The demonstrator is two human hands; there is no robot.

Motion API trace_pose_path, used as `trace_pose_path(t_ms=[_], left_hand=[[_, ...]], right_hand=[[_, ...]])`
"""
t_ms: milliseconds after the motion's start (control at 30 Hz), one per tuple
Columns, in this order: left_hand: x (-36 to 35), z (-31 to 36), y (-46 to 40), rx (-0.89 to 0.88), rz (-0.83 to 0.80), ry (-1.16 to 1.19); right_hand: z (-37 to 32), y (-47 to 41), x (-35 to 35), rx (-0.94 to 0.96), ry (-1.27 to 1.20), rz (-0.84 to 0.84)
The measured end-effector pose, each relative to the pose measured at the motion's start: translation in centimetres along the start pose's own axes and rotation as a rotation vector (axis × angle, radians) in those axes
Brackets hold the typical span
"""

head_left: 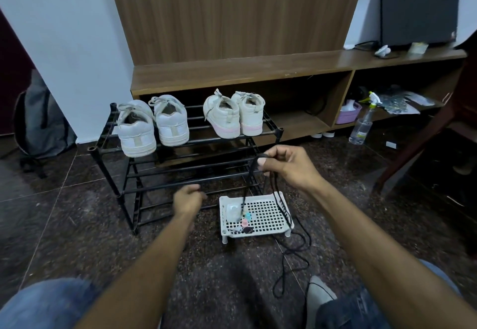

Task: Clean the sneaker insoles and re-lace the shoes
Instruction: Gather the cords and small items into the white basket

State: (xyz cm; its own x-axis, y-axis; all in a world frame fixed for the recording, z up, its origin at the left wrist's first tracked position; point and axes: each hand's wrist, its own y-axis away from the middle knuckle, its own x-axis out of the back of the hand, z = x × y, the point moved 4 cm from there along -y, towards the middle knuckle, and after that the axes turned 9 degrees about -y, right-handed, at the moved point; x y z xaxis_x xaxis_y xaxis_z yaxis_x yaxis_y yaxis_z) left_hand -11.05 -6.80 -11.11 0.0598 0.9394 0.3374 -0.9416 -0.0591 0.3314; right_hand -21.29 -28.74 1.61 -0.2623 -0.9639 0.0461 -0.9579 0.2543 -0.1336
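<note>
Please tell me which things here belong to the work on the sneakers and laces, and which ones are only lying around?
Belong to the job:
- black lace, pinched by the right hand
- left hand, holding nothing visible
- two pairs of white sneakers on the black rack
- spray bottle, possibly for cleaning

Just lying about:
- white perforated tray
- grey backpack
- purple basket

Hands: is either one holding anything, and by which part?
The right hand pinches the black shoelace at a bunched loop. The left hand looks curled; any hold is unclear.
</note>
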Motion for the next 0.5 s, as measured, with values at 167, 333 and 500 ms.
trace_pose_path(t_ms=[167,333,500], left_hand=[[-5.9,2.8,4.6,-0.365,-0.459,0.015],[-6.2,6.7,7.3,-0.493,-0.547,0.275],[-4.8,8.3,7.5,-0.611,-0.528,0.231]], right_hand=[[-0.5,0.1,-2.3,0.021,0.089,-0.090],[0.2,-0.2,-1.7,0.035,0.191,-0.104],[0.2,-0.1,-1.0,0.043,0.164,-0.084]])
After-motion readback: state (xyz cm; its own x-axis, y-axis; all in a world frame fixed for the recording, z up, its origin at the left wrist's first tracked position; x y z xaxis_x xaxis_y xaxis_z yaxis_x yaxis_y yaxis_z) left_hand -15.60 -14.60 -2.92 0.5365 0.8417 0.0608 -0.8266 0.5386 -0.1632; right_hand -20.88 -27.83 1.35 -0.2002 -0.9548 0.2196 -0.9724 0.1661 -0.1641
